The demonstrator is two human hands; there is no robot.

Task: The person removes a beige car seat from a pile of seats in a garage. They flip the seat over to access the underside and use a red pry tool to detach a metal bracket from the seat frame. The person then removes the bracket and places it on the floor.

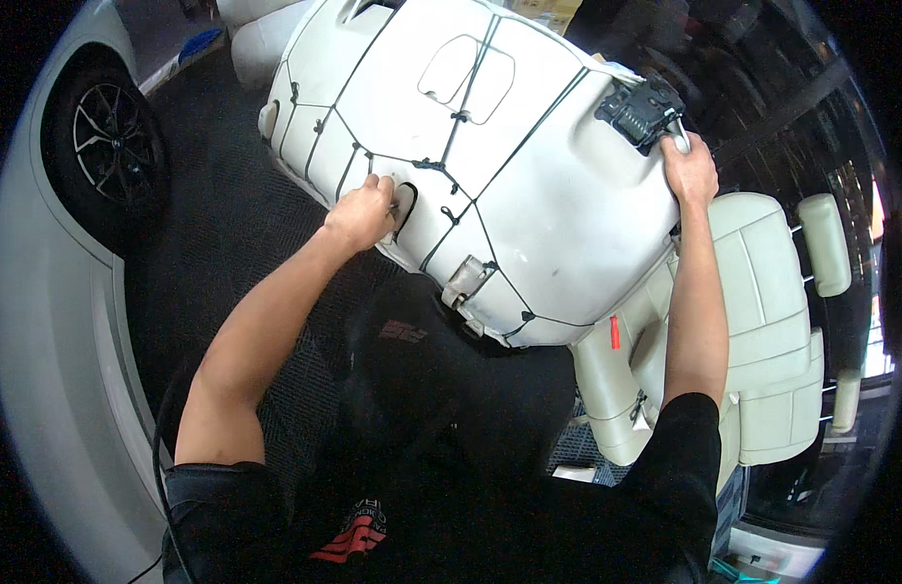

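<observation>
Close below the camera, I see my left hand (361, 214) curled into a fist-like grip with fingertips hooked into an oval slot in the white seat-back shell (529, 195), which lies face down before me, crossed by dark wires. My right hand (691, 170) closes around the shell's far right edge, just beside a black latch mechanism (641, 109). Beyond to the right stands a cream leather car seat (767, 321); far left, a white car's wheel (106, 146).

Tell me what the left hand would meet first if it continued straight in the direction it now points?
The left hand already touches the white seat-back panel at a small dark opening; going on, its fingers would probably enter it, though depth is unclear.
</observation>
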